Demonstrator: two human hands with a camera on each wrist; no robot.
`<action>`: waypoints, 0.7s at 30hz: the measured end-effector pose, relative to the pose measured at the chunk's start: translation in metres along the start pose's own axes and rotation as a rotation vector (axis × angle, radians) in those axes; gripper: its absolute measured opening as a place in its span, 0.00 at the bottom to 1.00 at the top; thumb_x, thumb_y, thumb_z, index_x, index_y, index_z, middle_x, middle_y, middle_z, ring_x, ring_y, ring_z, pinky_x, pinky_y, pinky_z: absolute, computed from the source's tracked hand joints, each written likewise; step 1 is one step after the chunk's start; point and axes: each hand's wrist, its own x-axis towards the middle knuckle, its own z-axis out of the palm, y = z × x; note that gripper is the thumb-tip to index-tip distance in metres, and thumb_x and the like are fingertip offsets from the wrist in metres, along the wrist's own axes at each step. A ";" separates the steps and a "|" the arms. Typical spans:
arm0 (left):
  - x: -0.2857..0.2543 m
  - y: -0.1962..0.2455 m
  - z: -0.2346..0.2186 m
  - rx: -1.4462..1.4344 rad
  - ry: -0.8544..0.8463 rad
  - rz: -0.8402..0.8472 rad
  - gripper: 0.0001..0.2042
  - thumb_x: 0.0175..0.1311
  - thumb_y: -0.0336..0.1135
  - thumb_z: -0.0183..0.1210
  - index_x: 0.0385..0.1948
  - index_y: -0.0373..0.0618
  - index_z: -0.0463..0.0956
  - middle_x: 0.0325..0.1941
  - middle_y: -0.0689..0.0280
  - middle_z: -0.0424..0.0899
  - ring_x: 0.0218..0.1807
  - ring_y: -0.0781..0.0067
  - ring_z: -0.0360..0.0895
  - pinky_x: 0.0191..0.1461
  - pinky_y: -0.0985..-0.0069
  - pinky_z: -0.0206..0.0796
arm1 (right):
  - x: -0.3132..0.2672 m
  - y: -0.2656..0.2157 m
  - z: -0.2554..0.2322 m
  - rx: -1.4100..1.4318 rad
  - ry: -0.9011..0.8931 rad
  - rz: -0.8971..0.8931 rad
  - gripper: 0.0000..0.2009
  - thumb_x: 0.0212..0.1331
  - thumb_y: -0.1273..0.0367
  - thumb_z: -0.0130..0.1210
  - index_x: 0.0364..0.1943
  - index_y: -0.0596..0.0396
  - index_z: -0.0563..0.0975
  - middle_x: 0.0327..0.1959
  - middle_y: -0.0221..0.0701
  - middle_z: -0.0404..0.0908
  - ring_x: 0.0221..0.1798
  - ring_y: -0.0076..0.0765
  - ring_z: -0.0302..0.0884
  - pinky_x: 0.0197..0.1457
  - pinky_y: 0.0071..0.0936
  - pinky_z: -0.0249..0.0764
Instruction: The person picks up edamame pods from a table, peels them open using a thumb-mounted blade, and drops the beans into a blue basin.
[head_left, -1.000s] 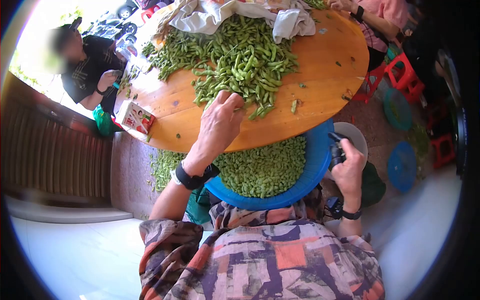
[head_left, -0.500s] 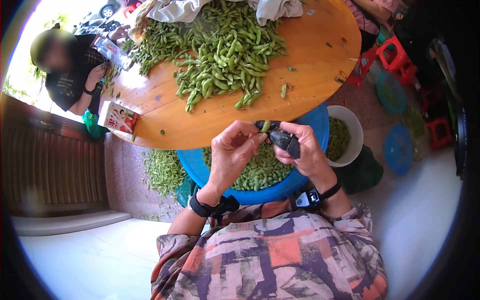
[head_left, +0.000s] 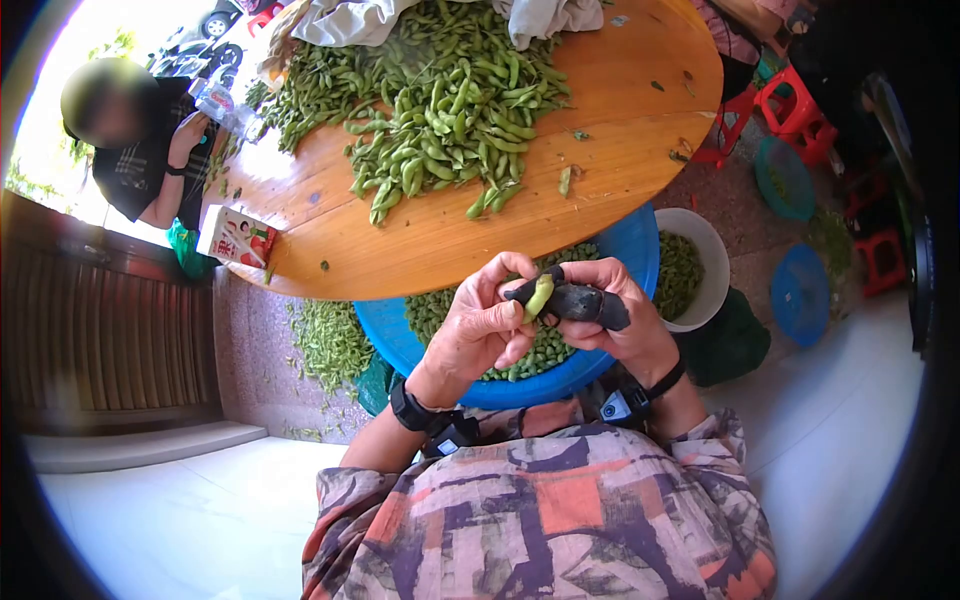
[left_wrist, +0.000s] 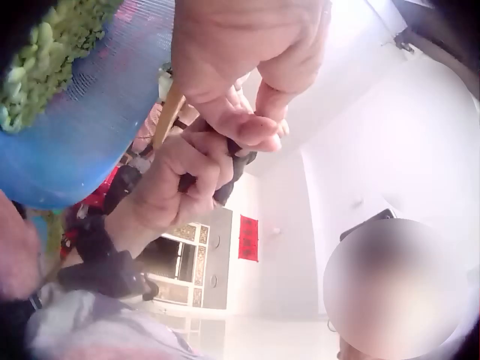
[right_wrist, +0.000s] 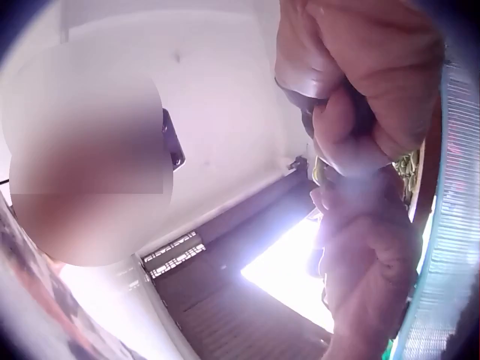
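In the head view my left hand (head_left: 472, 322) pinches a green soybean pod (head_left: 540, 297) between thumb and fingers. The pod lies against a black hand tool (head_left: 590, 304), which my right hand (head_left: 632, 312) grips with curled fingers; its exact kind I cannot tell. Both hands meet above a blue basin (head_left: 565, 384) of shelled green beans (head_left: 535, 358). A large heap of soybean pods (head_left: 440, 120) covers part of the wooden table (head_left: 460, 248) ahead. In the left wrist view, the fingers of my left hand (left_wrist: 251, 52) partly hide the tool.
A red-and-white carton (head_left: 236, 238) stands near the table's left edge, and white cloth (head_left: 345, 22) lies behind the pods. Right of the basin is a white bucket (head_left: 708, 262) with green material inside. Empty hulls (head_left: 328, 340) litter the floor at left. Another person (head_left: 135, 180) sits at left.
My left hand has come back from the pod heap to the tool, bringing a pod. My right hand has moved left and in front of me with the tool. The pod now sits more upright.
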 end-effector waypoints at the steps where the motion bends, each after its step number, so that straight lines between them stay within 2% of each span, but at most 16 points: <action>1: 0.000 0.000 0.000 0.000 0.000 0.001 0.17 0.61 0.27 0.62 0.47 0.41 0.65 0.30 0.64 0.77 0.19 0.74 0.74 0.17 0.81 0.61 | 0.000 -0.001 0.002 0.000 -0.001 0.001 0.09 0.62 0.74 0.44 0.34 0.61 0.77 0.16 0.21 0.69 0.16 0.12 0.61 0.19 0.13 0.54; 3: -0.002 -0.003 0.005 0.218 0.144 0.036 0.21 0.60 0.32 0.64 0.51 0.41 0.64 0.29 0.63 0.78 0.19 0.74 0.73 0.20 0.81 0.61 | -0.003 -0.005 0.008 -0.404 0.122 -0.105 0.07 0.62 0.73 0.46 0.34 0.59 0.77 0.16 0.21 0.69 0.16 0.13 0.62 0.19 0.13 0.55; 4: -0.001 -0.006 0.003 0.362 0.166 0.078 0.20 0.62 0.32 0.62 0.53 0.41 0.65 0.32 0.65 0.78 0.23 0.73 0.75 0.23 0.81 0.63 | -0.003 -0.010 0.015 -0.717 0.217 -0.123 0.06 0.60 0.74 0.50 0.33 0.61 0.77 0.17 0.27 0.72 0.19 0.19 0.67 0.22 0.20 0.62; 5: -0.002 -0.007 0.007 0.532 0.234 0.103 0.19 0.63 0.32 0.62 0.53 0.42 0.66 0.32 0.67 0.77 0.25 0.75 0.75 0.27 0.81 0.65 | -0.001 -0.007 0.017 -0.712 0.224 -0.111 0.06 0.60 0.74 0.50 0.33 0.61 0.77 0.17 0.27 0.72 0.19 0.19 0.67 0.22 0.20 0.62; 7: -0.003 -0.004 0.009 0.845 0.316 0.079 0.18 0.64 0.32 0.62 0.52 0.41 0.67 0.32 0.69 0.78 0.27 0.79 0.75 0.29 0.82 0.67 | 0.002 0.003 0.019 -1.102 0.221 -0.383 0.04 0.57 0.75 0.52 0.32 0.62 0.77 0.22 0.35 0.75 0.25 0.28 0.73 0.30 0.27 0.68; 8: -0.003 -0.003 0.005 0.852 0.338 0.033 0.16 0.65 0.31 0.61 0.50 0.40 0.69 0.31 0.70 0.77 0.27 0.82 0.75 0.31 0.82 0.68 | 0.000 0.000 0.024 -1.140 0.252 -0.306 0.04 0.51 0.79 0.52 0.31 0.64 0.76 0.28 0.41 0.76 0.30 0.39 0.75 0.36 0.31 0.70; 9: -0.004 -0.003 0.002 0.895 0.322 0.064 0.13 0.67 0.30 0.57 0.50 0.38 0.71 0.31 0.69 0.79 0.29 0.83 0.76 0.31 0.83 0.69 | -0.001 0.003 0.023 -1.134 0.254 -0.290 0.04 0.51 0.79 0.52 0.31 0.64 0.76 0.28 0.41 0.76 0.30 0.39 0.75 0.36 0.31 0.70; 11: -0.006 -0.002 0.004 1.260 0.311 0.148 0.11 0.69 0.28 0.53 0.51 0.37 0.72 0.30 0.67 0.80 0.29 0.83 0.77 0.30 0.84 0.68 | 0.000 0.010 0.015 -1.225 0.263 -0.387 0.09 0.44 0.82 0.51 0.32 0.65 0.76 0.29 0.43 0.75 0.31 0.48 0.75 0.36 0.31 0.70; 12: -0.008 -0.001 0.005 1.253 0.316 0.143 0.11 0.69 0.28 0.53 0.51 0.37 0.72 0.30 0.67 0.80 0.29 0.83 0.77 0.30 0.84 0.68 | -0.001 0.014 0.010 -1.252 0.276 -0.431 0.13 0.38 0.84 0.49 0.34 0.66 0.76 0.29 0.45 0.74 0.33 0.54 0.74 0.37 0.32 0.70; 14: -0.011 0.002 0.008 1.560 0.238 0.231 0.13 0.72 0.29 0.48 0.54 0.37 0.72 0.29 0.64 0.81 0.28 0.83 0.78 0.29 0.84 0.68 | -0.002 0.016 0.010 -1.236 0.277 -0.398 0.14 0.37 0.84 0.48 0.33 0.66 0.75 0.29 0.46 0.74 0.33 0.55 0.74 0.38 0.32 0.71; 15: -0.012 0.006 0.010 1.556 0.239 0.230 0.13 0.72 0.29 0.48 0.54 0.37 0.72 0.29 0.64 0.81 0.28 0.83 0.78 0.29 0.84 0.68 | -0.003 0.016 0.010 -1.221 0.280 -0.377 0.14 0.36 0.84 0.48 0.33 0.67 0.74 0.29 0.47 0.73 0.34 0.56 0.74 0.38 0.32 0.71; 17: -0.015 0.013 0.014 1.242 0.285 -0.055 0.14 0.74 0.31 0.45 0.56 0.37 0.71 0.30 0.62 0.82 0.26 0.82 0.77 0.28 0.83 0.67 | -0.001 0.018 0.011 -1.245 0.281 -0.404 0.14 0.36 0.84 0.48 0.33 0.66 0.74 0.29 0.46 0.73 0.34 0.57 0.74 0.38 0.34 0.71; 18: -0.016 0.008 0.012 1.147 0.330 -0.064 0.15 0.75 0.34 0.43 0.56 0.38 0.71 0.25 0.68 0.78 0.24 0.84 0.73 0.26 0.83 0.65 | 0.001 0.021 0.012 -1.268 0.282 -0.435 0.14 0.36 0.84 0.49 0.34 0.66 0.74 0.29 0.46 0.72 0.35 0.57 0.73 0.38 0.36 0.71; 19: -0.015 0.003 0.011 1.147 0.335 -0.065 0.15 0.75 0.34 0.43 0.56 0.38 0.71 0.25 0.68 0.78 0.24 0.84 0.73 0.26 0.83 0.65 | 0.002 0.026 0.015 -1.265 0.278 -0.433 0.14 0.36 0.84 0.49 0.34 0.66 0.74 0.29 0.46 0.72 0.35 0.57 0.73 0.38 0.36 0.71; 21: -0.010 -0.010 0.009 0.702 0.382 0.072 0.16 0.75 0.35 0.44 0.56 0.38 0.71 0.20 0.75 0.70 0.21 0.86 0.66 0.25 0.85 0.61 | 0.006 0.044 0.022 -1.406 0.456 -0.592 0.15 0.37 0.83 0.52 0.36 0.64 0.74 0.30 0.45 0.71 0.34 0.58 0.72 0.38 0.41 0.71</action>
